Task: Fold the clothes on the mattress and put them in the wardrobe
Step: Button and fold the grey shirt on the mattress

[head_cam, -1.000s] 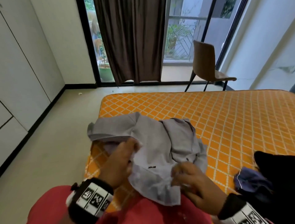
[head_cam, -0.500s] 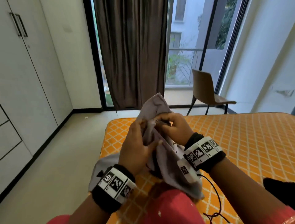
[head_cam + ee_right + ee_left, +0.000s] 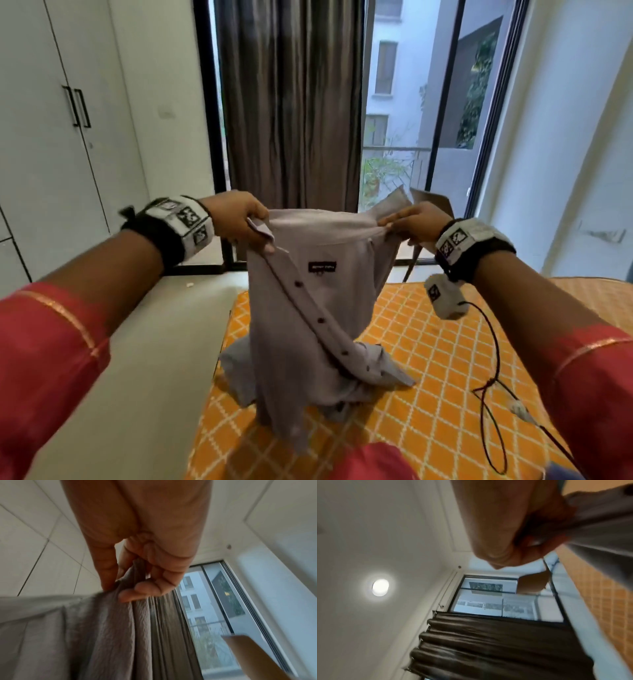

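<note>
While the left hand and right hand each pinch a shoulder of the grey shirt, it hangs limp and light over the mattress, so its shoulder seams look the best hold.

shirt neck label, text unreadable
</note>
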Demonstrator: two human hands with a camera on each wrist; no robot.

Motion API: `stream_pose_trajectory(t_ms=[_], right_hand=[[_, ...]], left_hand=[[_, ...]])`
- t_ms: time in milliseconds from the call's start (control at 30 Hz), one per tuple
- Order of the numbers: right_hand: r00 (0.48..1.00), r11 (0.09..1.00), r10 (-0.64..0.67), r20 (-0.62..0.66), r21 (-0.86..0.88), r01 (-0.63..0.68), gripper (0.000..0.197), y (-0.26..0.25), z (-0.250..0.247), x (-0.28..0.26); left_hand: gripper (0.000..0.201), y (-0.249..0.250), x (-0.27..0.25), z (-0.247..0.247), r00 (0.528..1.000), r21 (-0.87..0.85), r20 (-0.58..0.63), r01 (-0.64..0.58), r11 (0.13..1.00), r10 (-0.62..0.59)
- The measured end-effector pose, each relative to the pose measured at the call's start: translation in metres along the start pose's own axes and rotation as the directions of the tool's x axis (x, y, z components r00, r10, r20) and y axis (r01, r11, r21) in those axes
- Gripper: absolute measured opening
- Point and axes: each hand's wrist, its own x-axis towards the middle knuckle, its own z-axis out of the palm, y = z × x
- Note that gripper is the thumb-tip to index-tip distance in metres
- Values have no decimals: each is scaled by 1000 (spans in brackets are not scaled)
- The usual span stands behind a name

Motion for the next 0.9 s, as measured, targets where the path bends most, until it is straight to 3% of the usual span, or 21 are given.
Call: stream_pose_trajectory(t_ms=[67,133,167,233,267,300,333,400,467,633,733,800,867,900], right_hand=[[995,990,-104,-11,-100,102,20,-12,-11,2],[952,961,-254,-172,-158,228,22,-17,-21,1],[887,934,-345,-307,-208,291,20,-15,-24,-3],[731,865,-500,-464,-313,392,20,-9,-27,-11],[734,852,-524,-432,-284,440,28,-7,-30,-14],[798,860,-510,-322,-191,473,39,-7,-33,-19],[863,877,-480,-161,-113,467,47,-7,-37,-24],[907,903,-414,82,-93,420,46,-5,-47,-30],[922,915,-348,172,-154,374,45,-1,-50,-32],[919,913,-113,378,-325,246,63,2,-20,-35],[956,848,-42,290,-496,188,59,-9,-25,-29],[983,843,-138,124,-506,182,56,-31,-43,-28],[940,855,-317,-128,-467,225,43,-58,-62,-36],[869,831,-428,-249,-487,270,38,-69,-69,-44]], left_hand=[[35,1,5,-18,976,316,-198,-24,949,91],[25,5,5,-29,857,454,-459,0,891,234],[20,7,4,-29,773,526,-554,36,850,310],[12,10,1,-22,668,600,-630,96,795,396],[11,7,2,-17,687,592,-614,76,802,388],[13,2,2,-14,734,548,-571,9,836,367],[17,-2,0,-14,817,474,-475,-74,877,326],[25,-12,-1,-19,935,361,-261,-137,922,240],[27,-18,1,-20,965,383,-198,-86,920,173],[32,-17,7,-20,963,420,-220,-49,906,154],[35,-12,4,-36,979,497,-173,-9,868,109],[34,-5,-3,-59,972,510,-218,40,859,84],[28,9,-18,-81,907,488,-409,131,863,94],[27,16,-27,-87,836,483,-530,161,861,141]])
